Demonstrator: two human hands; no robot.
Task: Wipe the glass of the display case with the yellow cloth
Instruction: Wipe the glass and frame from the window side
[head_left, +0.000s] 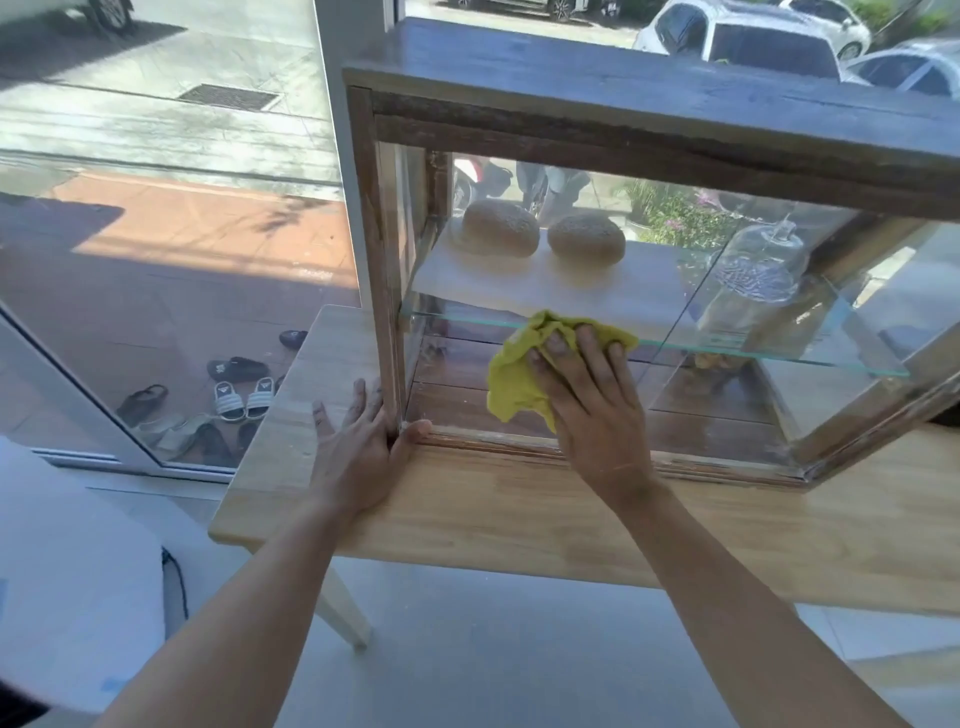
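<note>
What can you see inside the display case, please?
Two round loaves on a white board and a glass jar on the glass shelf; the yellow cloth covers part of the lower level.

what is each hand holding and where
Right hand presses the bunched yellow cloth to the glass from its right side. Left hand braces the wooden case's corner.

Left hand (358, 447) flat, fingers spread, right hand (592, 400) pressed forward, palm down, both arms outstretched

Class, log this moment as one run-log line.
right hand: presses yellow cloth on front glass | left hand: braces display case corner | wiping underway
</note>
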